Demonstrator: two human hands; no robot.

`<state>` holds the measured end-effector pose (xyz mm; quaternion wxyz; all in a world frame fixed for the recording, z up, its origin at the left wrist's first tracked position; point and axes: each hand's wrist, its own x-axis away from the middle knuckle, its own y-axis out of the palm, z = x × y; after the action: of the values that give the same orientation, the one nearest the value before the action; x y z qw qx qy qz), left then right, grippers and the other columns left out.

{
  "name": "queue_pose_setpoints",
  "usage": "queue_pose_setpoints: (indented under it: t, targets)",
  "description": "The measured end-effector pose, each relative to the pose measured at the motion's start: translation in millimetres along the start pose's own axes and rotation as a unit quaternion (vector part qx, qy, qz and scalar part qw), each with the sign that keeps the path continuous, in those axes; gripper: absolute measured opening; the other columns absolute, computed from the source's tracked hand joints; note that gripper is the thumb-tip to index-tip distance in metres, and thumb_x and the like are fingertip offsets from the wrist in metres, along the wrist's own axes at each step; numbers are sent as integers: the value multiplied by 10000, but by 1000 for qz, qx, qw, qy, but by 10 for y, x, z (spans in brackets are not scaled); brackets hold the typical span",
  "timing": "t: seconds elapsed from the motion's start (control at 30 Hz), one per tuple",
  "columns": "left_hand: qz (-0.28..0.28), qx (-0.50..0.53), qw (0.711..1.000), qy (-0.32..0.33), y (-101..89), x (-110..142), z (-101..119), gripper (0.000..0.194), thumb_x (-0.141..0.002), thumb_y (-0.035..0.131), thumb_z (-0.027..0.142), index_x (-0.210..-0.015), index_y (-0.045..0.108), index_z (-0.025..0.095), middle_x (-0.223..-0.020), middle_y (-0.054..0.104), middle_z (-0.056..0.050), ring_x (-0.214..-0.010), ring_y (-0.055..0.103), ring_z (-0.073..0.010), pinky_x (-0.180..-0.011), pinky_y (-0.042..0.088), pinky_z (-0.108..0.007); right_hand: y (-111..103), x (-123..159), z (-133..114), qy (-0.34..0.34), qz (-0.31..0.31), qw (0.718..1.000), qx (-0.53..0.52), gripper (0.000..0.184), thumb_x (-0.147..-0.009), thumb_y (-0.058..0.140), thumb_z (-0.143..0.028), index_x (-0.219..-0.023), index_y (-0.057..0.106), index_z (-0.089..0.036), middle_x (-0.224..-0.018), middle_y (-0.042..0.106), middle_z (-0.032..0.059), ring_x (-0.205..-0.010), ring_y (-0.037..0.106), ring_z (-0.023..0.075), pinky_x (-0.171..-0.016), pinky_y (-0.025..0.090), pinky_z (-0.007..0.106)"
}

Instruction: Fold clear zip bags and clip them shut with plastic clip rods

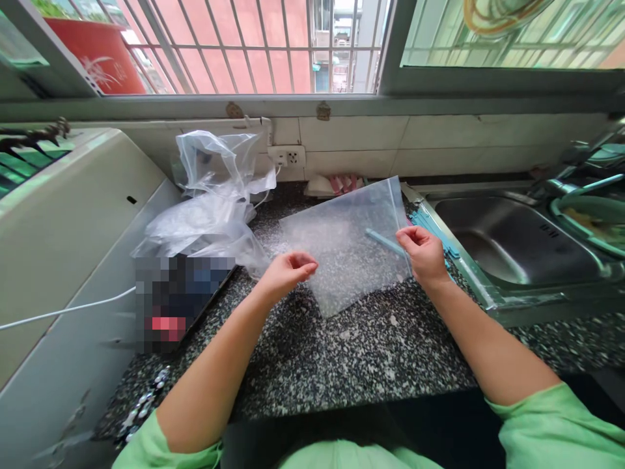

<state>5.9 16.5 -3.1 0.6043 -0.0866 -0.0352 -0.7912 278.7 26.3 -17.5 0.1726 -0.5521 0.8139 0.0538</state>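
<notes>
A clear, frosted flat plastic bag [342,260] is spread at a slant above the speckled countertop. My right hand [424,253] pinches its right edge between thumb and fingers. At the opposite edge, my left hand [291,270] is closed in a pinch on the bag's side. A light blue strip [385,241] lies across the bag near my right fingers; whether it is inside or behind the film I cannot tell. More blue strips [437,238] lie beside the sink, partly hidden by my right hand and the bag.
Crumpled clear plastic bags [209,208] are heaped at the left. In front of them lies a blurred-out dark device [188,296], with a white cable nearby. A steel sink [517,241] is on the right, holding a green basin [596,221]. A wall socket [288,156] is behind.
</notes>
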Motion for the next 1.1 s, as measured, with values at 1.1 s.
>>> queue_pose_setpoints:
  t: [1.1]
  targets:
    - [63, 9, 993, 97, -228, 8, 98, 111, -547, 496, 215, -493, 580, 168, -544, 547, -10, -556, 462, -114, -528, 377, -238, -105, -71, -98, 121, -244, 960, -68, 223, -583, 657, -307, -623, 464, -202, -632, 492, -40, -517, 421, 82, -474, 341, 231]
